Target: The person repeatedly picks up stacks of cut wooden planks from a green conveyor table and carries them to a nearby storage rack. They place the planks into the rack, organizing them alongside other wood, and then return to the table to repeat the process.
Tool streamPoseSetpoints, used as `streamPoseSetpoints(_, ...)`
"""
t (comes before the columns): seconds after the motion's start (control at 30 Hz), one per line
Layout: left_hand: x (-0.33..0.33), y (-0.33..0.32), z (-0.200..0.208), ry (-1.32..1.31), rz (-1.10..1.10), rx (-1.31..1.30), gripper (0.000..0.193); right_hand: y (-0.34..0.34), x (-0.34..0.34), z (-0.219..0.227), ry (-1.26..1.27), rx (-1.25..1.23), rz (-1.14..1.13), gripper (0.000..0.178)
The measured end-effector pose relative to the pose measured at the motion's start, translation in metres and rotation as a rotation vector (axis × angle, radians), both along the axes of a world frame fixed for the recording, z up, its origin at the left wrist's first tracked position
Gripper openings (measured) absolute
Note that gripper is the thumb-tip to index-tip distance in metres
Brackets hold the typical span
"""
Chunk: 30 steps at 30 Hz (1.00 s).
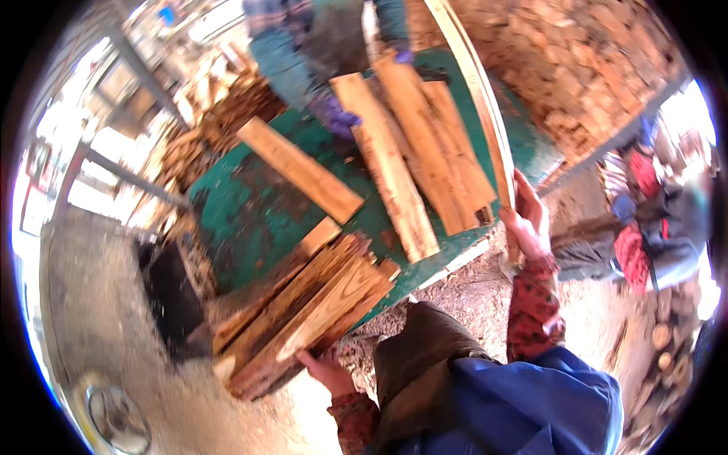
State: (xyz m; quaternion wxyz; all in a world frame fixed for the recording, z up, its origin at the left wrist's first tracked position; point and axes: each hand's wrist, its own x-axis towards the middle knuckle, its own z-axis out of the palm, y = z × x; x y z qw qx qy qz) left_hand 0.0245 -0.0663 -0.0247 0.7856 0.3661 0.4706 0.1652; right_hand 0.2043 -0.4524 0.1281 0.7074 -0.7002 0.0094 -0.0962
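My right hand [531, 224] is closed around the near end of a long, thin wooden board [485, 98], which rises away from me past the top edge of the view. At the table's near left corner lies a stack of rough boards [303, 311], some with dark bark edges. My left hand [327, 371] touches the near side of this stack, fingers apart; part of it is hidden against the wood. Several more boards [394, 189] lie side by side on the green table [243, 220], and a shorter board [299, 168] lies apart to their left.
Across the table a co-worker in purple gloves [341, 117] has a hand at the boards. A large woodpile [576, 83] stands at the far right, and split wood [216, 91] is heaped at the far left. Another person [644, 235] is at the right. Logs [663, 341] lie at the lower right.
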Motion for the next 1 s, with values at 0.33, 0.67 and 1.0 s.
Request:
streamPoseSetpoints(0.33, -0.007, 0.004, -0.030, 0.066, 0.271, -0.014, 0.083, 0.137, -0.002, 0.017, -0.250, -0.812, 0.668, 0.080)
streamPoseSetpoints(0.67, 0.005, -0.001, -0.018, 0.055, 0.176, -0.030, 0.081, 0.275, 0.075, -0.046, -0.664, -0.912, 1.304, 0.062)
streamPoseSetpoints(1.0, 0.003, 0.005, -0.025, 0.005, 0.081, 0.025, 0.079, 0.274, 0.034, -0.063, -0.562, -0.777, 1.033, 0.050)
